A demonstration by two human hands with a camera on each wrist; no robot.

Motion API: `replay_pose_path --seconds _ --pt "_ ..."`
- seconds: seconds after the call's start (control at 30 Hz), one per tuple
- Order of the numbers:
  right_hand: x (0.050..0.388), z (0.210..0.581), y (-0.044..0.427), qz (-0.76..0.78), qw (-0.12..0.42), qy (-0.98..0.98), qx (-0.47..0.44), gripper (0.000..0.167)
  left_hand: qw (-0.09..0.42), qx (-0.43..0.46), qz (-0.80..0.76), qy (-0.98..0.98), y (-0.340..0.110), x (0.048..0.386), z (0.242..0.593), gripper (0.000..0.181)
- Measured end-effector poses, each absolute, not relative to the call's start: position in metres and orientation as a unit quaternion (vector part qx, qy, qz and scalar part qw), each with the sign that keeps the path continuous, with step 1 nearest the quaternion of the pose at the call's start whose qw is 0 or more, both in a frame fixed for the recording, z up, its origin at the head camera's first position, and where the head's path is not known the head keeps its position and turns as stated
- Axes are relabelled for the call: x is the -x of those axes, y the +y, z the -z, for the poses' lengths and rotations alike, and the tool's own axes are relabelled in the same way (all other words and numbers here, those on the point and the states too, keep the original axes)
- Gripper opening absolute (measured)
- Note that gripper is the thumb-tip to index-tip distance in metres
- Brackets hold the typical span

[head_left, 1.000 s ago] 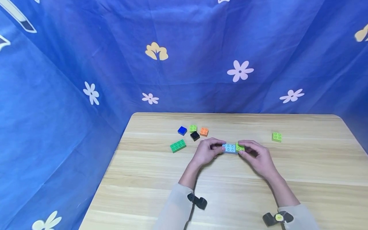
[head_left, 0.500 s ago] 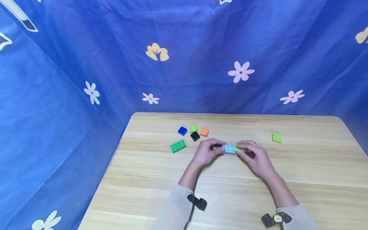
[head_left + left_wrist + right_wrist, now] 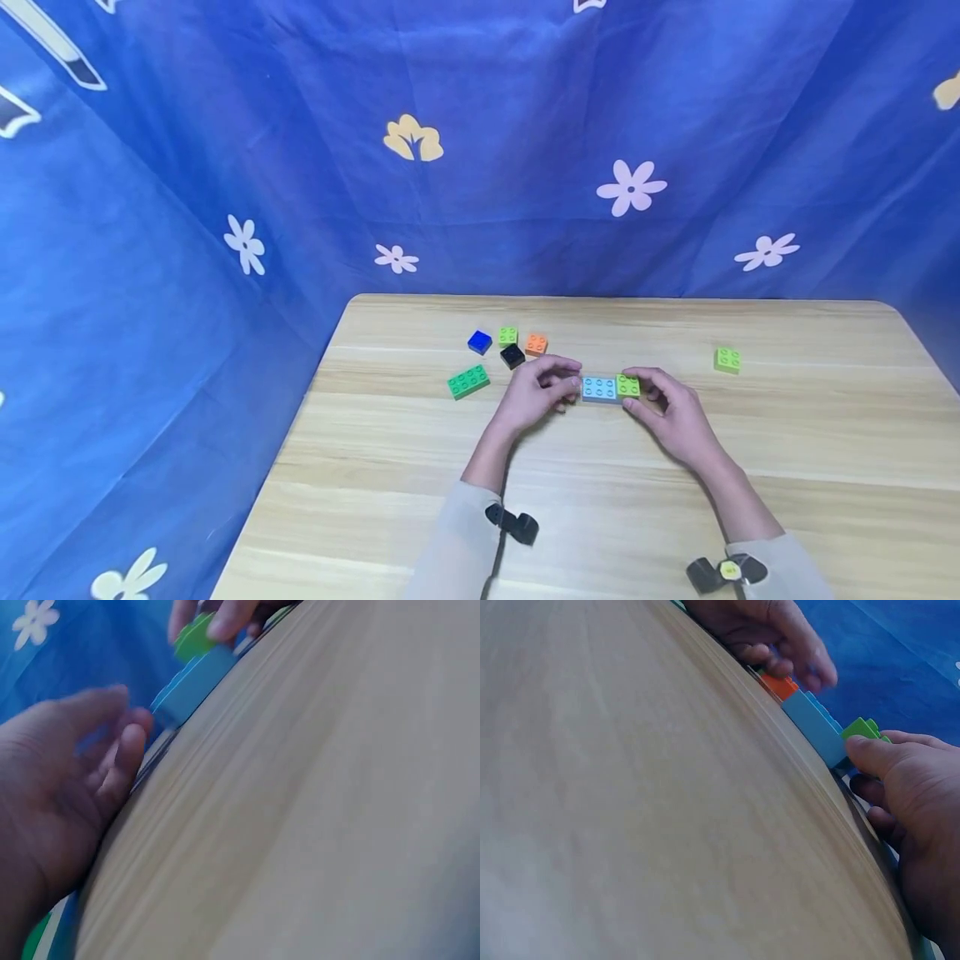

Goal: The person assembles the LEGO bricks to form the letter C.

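A light blue brick (image 3: pixel 598 388) lies on the wooden table with several studs showing. A lime green brick (image 3: pixel 627 384) sits on top of its right end. My right hand (image 3: pixel 678 412) pinches the lime green brick between thumb and fingers; the right wrist view shows the thumb (image 3: pixel 866 754) against its side. Just off the left end of the light blue brick is my left hand (image 3: pixel 531 396), holding nothing. In the left wrist view its fingers are loosely bent, with a small gap between them and the light blue brick (image 3: pixel 195 686).
Beyond the left hand lie a dark blue brick (image 3: pixel 480 342), a lime brick (image 3: pixel 507 336), an orange brick (image 3: pixel 536 344) and a black brick (image 3: pixel 513 357). A longer green brick (image 3: pixel 468 382) is nearer. Another lime brick (image 3: pixel 727 360) lies to the right.
My left hand has let go of the light blue brick and drawn back slightly to the left. The lime green brick, tilted at first, now lies flat and aligned on the light blue one.
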State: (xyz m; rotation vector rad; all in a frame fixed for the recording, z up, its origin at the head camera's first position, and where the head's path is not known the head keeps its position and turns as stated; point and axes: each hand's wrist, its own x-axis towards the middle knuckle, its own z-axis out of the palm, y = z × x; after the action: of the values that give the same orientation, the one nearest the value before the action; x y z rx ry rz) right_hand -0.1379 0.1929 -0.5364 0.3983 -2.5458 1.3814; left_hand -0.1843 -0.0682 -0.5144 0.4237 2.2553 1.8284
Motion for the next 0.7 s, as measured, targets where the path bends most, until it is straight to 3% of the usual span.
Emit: replay_pose_path --seconds 0.4,0.53,0.7 --pt "0.138 0.537 0.192 -0.479 0.109 -0.86 -0.137 0.044 -0.102 -0.08 -0.639 0.758 -0.122 0.198 0.514 0.013" --pt "0.139 0.537 0.193 -0.48 0.109 -0.86 -0.137 0.044 -0.123 -0.056 -0.612 0.779 -0.133 0.2 0.515 0.021" --pt "0.138 0.537 0.194 -0.478 0.109 -0.861 -0.138 0.045 -0.104 -0.051 -0.553 0.825 -0.136 0.2 0.517 0.034"
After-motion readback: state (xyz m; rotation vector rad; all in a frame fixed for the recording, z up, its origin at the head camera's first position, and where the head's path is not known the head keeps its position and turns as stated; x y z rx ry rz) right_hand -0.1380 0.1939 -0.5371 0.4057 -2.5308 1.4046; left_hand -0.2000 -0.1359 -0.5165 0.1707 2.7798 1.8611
